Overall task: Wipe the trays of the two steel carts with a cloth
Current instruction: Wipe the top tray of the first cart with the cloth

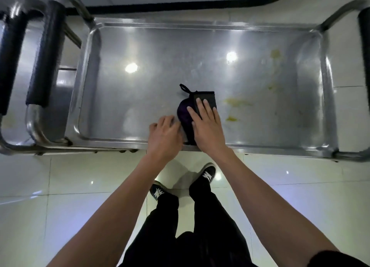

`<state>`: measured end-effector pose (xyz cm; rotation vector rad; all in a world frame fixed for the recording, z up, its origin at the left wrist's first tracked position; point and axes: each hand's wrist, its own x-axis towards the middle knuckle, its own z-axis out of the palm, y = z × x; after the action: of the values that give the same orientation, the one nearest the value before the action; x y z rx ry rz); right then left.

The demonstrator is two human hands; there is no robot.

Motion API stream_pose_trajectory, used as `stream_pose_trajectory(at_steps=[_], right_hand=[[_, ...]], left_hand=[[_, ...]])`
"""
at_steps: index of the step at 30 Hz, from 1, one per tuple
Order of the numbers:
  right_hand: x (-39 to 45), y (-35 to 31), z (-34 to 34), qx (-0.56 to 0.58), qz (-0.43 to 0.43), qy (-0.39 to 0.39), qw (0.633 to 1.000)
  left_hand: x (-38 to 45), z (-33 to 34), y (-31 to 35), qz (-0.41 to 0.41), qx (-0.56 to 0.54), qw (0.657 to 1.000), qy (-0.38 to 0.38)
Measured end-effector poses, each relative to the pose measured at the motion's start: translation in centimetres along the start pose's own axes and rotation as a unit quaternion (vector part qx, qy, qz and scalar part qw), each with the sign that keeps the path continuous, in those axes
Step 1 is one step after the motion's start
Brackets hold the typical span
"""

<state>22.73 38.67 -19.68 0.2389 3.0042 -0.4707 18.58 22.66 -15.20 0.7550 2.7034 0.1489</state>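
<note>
Hands over a shiny rectangular steel cart tray [140, 98]: right hand [207, 124] presses flat, fingers spread, on a folded dark purple-black cloth [185, 111] at tray's six o'clock; left hand [164, 136] (fingers loosely curled, holding nothing) touches the cloth's nine o'clock edge. Yellowish smears [237, 102] lie toward three o'clock.

Likely a commercial kitchen or canteen service area: a steel cart [200, 66] with a food-stained tray stands on glossy white floor tiles [60, 186], a second cart [18, 66] left of it.

R hand [208, 126] flat on cloth [206, 99]
</note>
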Motion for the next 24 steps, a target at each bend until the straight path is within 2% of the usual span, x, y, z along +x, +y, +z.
stream_pose_trajectory(at_steps=[5, 10, 20, 24], right_hand=[[1.8, 2.8, -0.9, 0.014, -0.02, 0.005, 1.0], [4.6, 4.0, -1.7, 0.025, -0.008, -0.006, 1.0], [13.3, 5.6, -4.0, 0.007, 0.045, -0.011, 0.999], [17.4, 6.0, -4.9, 0.006, 0.065, -0.012, 0.998]], left_hand=[[2.0, -0.8, 1.3, -0.039, 0.032, 0.999, 0.014], [5.5, -1.7, 2.2, -0.049, 0.011, 0.998, 0.024], [15.6, -3.7, 0.4, -0.022, -0.045, 0.997, 0.063], [18.6, -4.6, -0.2, -0.001, -0.047, 0.997, 0.053]])
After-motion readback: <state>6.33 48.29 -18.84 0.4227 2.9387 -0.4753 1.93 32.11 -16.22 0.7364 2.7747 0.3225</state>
